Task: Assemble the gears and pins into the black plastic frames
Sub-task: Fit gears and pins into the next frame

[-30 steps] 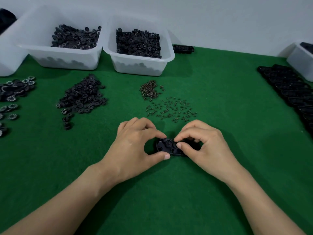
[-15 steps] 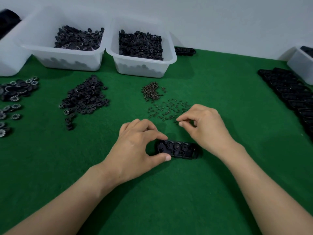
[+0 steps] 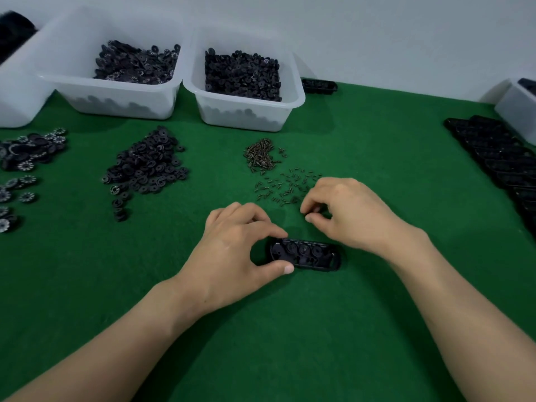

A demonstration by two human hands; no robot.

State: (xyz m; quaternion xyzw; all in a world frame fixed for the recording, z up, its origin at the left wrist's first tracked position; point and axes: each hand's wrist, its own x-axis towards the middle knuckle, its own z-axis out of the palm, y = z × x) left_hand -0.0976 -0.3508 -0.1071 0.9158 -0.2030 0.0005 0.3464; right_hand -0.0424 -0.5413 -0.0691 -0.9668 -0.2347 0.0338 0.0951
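Green felt tabletop with a black plastic frame lying at centre, gears seated inside. Left hand pinches the frame's left end; right hand hovers beside the scattered pins, fingers curled nearly together, contents indiscernible.

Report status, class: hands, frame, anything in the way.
Left hand grips black frame, left end. Right hand curled over scattered pins, catch unclear. Nothing blocks frame.

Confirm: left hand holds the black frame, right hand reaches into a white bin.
Wrong: the head view shows the right hand over the scattered pins on the mat instead. The left hand does hold the black frame.
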